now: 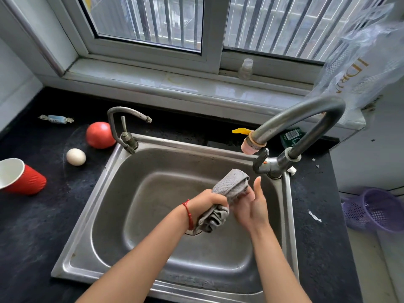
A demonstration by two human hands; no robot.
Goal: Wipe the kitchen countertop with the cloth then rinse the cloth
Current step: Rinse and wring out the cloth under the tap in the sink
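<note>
The grey cloth (pixel 231 189) is held bunched over the steel sink (pixel 113 189), so the wiping stage is judged to be over and the rinsing stage to be at hand. The left hand (pixel 207 202) is wrapped in a closed grip round the middle of the cloth, with a folded end standing up above that grip and a crumpled tail hanging below it toward the drain. The right hand (pixel 251 204) is spread, thumb raised, its palm laid against the cloth just beside the left grip; nothing is pinched by it. No water is seen running from the large tap (pixel 306 110), whose pink nozzle (pixel 251 147) sits above and beyond the grip, and the basin looks largely dry, so the rinse is judged not yet begun or only just prepared; whether the cloth is wet cannot be told. Turning on the tap, wetting and wringing are taken to be left. The dark surface (pixel 43 226) round the sink is not bare: far to the left of the grip a red cup (pixel 26 178) lies on its side, with an egg (pixel 76 157), a tomato (pixel 99 135) and a wrapped sweet (pixel 56 119) beyond it. White scraps (pixel 314 216) remain on the surface to the right of the grip. A barred window (pixel 153 20) is set behind the sink, a small bottle (pixel 246 68) on its sill, and a purple basket (pixel 376 208) is seen at the far right.
</note>
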